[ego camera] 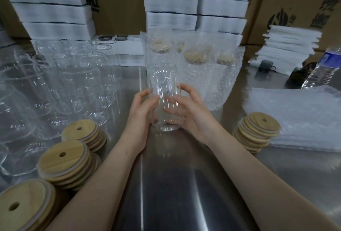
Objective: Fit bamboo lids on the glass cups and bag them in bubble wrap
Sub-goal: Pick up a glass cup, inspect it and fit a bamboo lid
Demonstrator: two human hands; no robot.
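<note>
Cup [163, 83] upright, table [184, 184] middle | left hand [141, 114] curled round it | right hand [192, 115] likewise; I read both gripping.

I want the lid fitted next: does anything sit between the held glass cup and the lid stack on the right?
Nothing visible does. The left hand and right hand hold the clear glass cup upright; only bare steel tabletop lies between it and the right-side stack of round bamboo lids.

I see empty cups [60, 86] left, bagged cups [208, 75] behind centre, flat bags [304, 116] right, 1 lid stack [258, 131] beside them.
</note>
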